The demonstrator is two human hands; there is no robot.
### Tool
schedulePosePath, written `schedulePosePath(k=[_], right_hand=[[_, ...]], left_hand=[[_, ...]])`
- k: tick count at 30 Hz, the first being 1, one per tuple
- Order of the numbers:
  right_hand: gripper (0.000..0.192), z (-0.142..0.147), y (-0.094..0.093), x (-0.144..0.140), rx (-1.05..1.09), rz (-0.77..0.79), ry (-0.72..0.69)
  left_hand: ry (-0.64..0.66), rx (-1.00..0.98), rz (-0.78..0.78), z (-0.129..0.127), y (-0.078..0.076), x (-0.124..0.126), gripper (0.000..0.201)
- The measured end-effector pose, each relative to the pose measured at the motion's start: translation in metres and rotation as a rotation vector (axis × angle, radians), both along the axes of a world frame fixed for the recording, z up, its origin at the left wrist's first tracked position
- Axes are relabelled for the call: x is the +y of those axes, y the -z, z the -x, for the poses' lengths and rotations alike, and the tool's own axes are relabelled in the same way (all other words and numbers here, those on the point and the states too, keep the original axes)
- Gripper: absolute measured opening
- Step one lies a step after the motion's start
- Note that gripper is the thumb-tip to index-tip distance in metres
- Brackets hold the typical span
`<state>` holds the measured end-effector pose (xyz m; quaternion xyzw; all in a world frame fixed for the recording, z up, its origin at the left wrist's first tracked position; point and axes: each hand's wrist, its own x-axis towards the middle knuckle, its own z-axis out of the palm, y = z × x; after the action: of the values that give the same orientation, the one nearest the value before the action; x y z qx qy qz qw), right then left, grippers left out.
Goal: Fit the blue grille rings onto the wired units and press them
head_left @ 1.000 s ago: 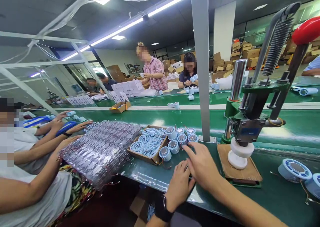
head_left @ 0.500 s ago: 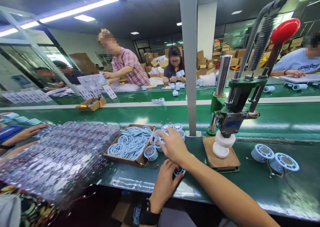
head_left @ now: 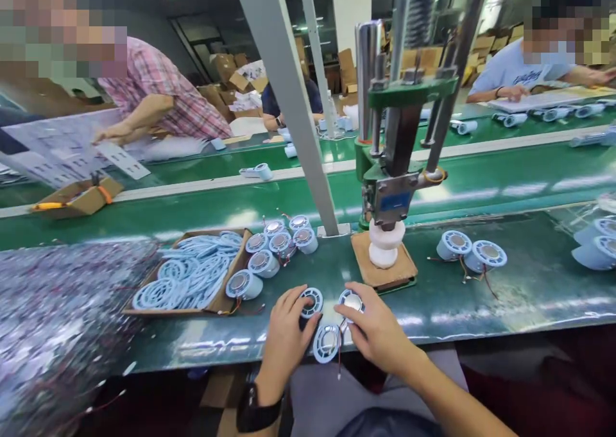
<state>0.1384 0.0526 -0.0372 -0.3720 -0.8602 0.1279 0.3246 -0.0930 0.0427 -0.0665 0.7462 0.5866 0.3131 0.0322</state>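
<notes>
Near the bench edge, my left hand [head_left: 287,328] has thumb and fingers curled round a light blue round housing [head_left: 317,303] with a slotted rim. Opposite it, my right hand [head_left: 378,325] grips another light blue round housing [head_left: 353,300], which has a silver disc in its face. Between and below the hands, a light blue slotted round part [head_left: 326,344] sits at the edge with thin wires beside it; I cannot tell whether a finger touches it. Several similar housings [head_left: 263,264] with wires stand to the left, beside a carton of light blue rings [head_left: 192,273].
A hand press [head_left: 392,199] with white round pads stands on a brown board [head_left: 360,264]. Two housings [head_left: 486,255] stand right of it, more at the far right. A grey post [head_left: 293,103] rises behind. Clear plastic-wrapped parts [head_left: 62,315] lie left. Co-workers sit or stand across the belt.
My right hand has come back from the housings by the carton to the bench edge, now gripping a housing. My left hand still holds one. The view has turned right and down.
</notes>
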Motion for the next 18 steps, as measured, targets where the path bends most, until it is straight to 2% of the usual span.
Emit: schedulePosePath(k=[4,8,12,15,18], right_hand=[[0.04,0.005,0.006,0.003,0.029,-0.013,0.003],[0.041,0.009,0.01,0.007,0.041,-0.05,0.021],[0.04,0.009,0.01,0.008,0.053,-0.09,0.019],[0.04,0.004,0.007,0.004,0.049,-0.126,0.017],[0.041,0.002,0.008,0.0,0.018,-0.171,0.053]], left_hand=[[-0.067,0.019,0.041,-0.006,-0.001,-0.014,0.03],[0.004,0.04,0.097,-0.008,-0.007,-0.026,0.041],[-0.042,0.004,0.125,-0.006,-0.011,-0.019,0.024],[-0.091,-0.012,0.106,-0.003,-0.012,-0.007,0.02],[-0.079,-0.019,0.099,-0.003,-0.012,0.0,0.019]])
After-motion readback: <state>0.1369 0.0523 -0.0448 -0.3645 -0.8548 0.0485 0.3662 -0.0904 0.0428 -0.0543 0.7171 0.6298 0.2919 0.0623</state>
